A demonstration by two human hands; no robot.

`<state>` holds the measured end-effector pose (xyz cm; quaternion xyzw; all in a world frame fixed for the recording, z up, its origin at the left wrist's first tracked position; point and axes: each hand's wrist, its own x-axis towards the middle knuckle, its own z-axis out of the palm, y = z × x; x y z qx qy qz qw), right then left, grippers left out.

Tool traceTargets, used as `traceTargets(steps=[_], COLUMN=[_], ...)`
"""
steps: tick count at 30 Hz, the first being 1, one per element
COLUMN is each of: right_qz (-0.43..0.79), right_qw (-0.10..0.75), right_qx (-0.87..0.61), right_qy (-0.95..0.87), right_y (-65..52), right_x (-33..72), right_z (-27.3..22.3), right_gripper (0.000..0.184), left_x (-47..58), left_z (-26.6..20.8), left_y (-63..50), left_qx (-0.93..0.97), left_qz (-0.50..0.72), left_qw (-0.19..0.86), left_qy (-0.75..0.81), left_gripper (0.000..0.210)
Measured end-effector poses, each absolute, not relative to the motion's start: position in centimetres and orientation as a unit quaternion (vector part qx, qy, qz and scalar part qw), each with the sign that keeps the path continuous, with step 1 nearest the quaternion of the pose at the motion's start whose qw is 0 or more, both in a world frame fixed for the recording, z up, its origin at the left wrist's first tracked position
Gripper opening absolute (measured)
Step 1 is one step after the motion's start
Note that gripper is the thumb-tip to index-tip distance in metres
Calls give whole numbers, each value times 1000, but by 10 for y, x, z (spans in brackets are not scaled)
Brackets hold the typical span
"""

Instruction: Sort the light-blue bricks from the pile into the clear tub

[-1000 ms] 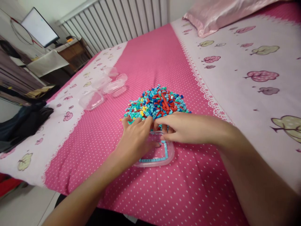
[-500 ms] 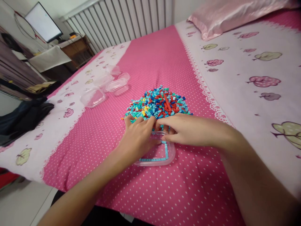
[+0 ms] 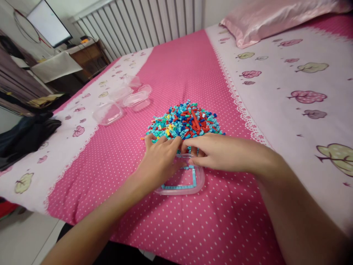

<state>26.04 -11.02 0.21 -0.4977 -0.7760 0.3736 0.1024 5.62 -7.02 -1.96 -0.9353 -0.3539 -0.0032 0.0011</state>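
A clear plastic container or lid (image 3: 202, 181) lies on the bed in front of me. Small light-blue building bricks (image 3: 179, 187) line its near and right sides, and a few sit at its far right. My left hand (image 3: 161, 156) reaches over its left part, fingers apart and bent toward the brick pile, thumb stretched down near the far bricks. From the right, my right hand (image 3: 211, 150) curls its fingers beside the left, its thumb by the far-right bricks. Whatever its fingertips hold is hidden. Just beyond both hands rises a heap of mixed bricks (image 3: 184, 119), mostly blue, red and teal.
Several clear plastic containers (image 3: 109, 113) are grouped at the left on the pink dotted bedspread (image 3: 179, 70). A pink pillow (image 3: 264, 22) rests at the back right. Dark clothing (image 3: 27, 136) lies at the left edge. A headboard (image 3: 138, 25) and a monitor (image 3: 49, 24) stand behind.
Light-blue bricks at the container's far side show more clearly between my thumbs. Both hands have stayed nearly in place, and the view has shifted slightly.
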Motion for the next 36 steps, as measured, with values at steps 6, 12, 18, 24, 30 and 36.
traceTargets(steps=[6,12,18,24,30,36], right_qz=[371,374,367,373,375,379], right_qw=[98,101,97,108,116,118], right_qx=[-502,-499,-502,-495,-489,-489], right_qy=[-775,-775,-777,-777,-779,-777], right_y=[-111,-111,-111,-111,-110,-111], right_x=[261,261,261,261,262,262], right_z=[4,4,5,3,-1,0], right_gripper=[7,12,15,19,25,22], left_x=[55,57,57,56,59,61], left_z=[-14,-17,-19,-23,-20,-19], left_y=[-70,-70,-65,-63,-59,-54], left_qx=[-937,-936,-936,-936,-940,-940], left_qz=[2,7,13,17,44,78], left_qw=[-26,-34,-52,-77,-125,-124], left_qy=[-347,-350,-347,-344,-314,-308], left_gripper=[30,26,26,18,19,20])
